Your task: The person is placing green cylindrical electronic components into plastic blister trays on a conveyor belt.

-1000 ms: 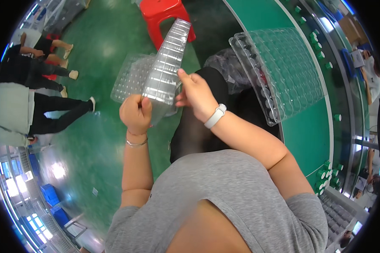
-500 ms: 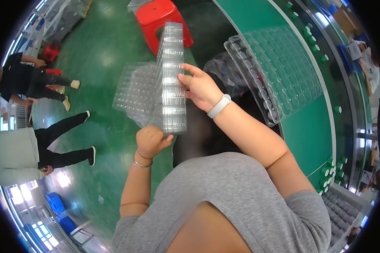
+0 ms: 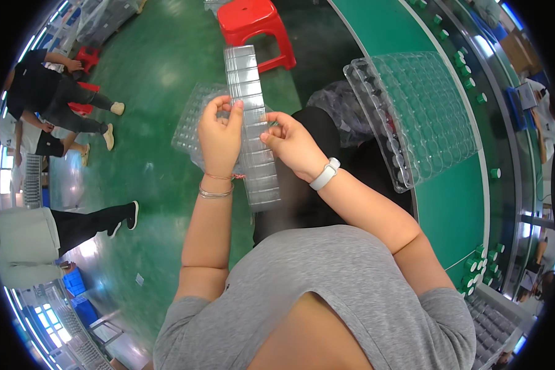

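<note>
A long stack of clear plastic blister trays (image 3: pixel 257 157), seen edge-on, stands up in front of me. Its left side is pinched by my left hand (image 3: pixel 222 129), thumb near the edge and fingers curled around. My right hand (image 3: pixel 293 145) grips the opposite side a little lower, thumb and fingertips on the edges. Behind the stack and my left hand, more clear dimpled trays (image 3: pixel 191 120) lie low over the floor, partly hidden.
On the green table (image 3: pixel 441 213) at right sits a clear tray with round cups (image 3: pixel 422 111). Small green-and-white containers (image 3: pixel 475 268) cluster at the table's near end. A red stool (image 3: pixel 253 21) stands ahead. Two people (image 3: pixel 49 92) and another (image 3: pixel 28 240) are at left.
My left hand has moved up from the stack's bottom to its left side. The stack has tilted, its top leaning left. My right hand still holds it. The people at left have shifted.
</note>
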Motion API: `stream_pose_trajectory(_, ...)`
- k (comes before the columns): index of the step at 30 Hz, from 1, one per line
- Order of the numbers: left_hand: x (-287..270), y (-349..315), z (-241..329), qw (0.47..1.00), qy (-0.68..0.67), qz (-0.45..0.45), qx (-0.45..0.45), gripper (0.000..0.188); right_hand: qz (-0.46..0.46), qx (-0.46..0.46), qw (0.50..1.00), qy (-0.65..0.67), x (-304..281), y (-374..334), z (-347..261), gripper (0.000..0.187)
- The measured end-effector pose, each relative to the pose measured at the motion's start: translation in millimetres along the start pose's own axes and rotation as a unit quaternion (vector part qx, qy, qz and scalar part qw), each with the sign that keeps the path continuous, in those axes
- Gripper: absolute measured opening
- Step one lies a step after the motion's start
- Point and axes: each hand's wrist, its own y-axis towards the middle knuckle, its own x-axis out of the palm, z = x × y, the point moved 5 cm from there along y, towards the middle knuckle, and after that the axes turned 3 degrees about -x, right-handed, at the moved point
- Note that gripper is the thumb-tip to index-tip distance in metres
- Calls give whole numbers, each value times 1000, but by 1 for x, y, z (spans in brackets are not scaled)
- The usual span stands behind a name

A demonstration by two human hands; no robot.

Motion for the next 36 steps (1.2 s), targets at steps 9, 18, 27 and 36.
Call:
stream_pose_trajectory(9,-1,7,-35,998,18,37,-42,33,-9,15,996,-83,4,15,21,34)
stream_pose_trajectory(18,14,18,-36,990,129,-32,-48,31,14,165,986,6,1,28,45,35)
stream_pose_trajectory(27,32,28,-42,972,221,10,78,34,46,167,981,84,-19,29,44,23)
stream_pose_trajectory(36,26,37,-43,994,89,-27,-66,31,107,161,972,130,-31,29,34,18)
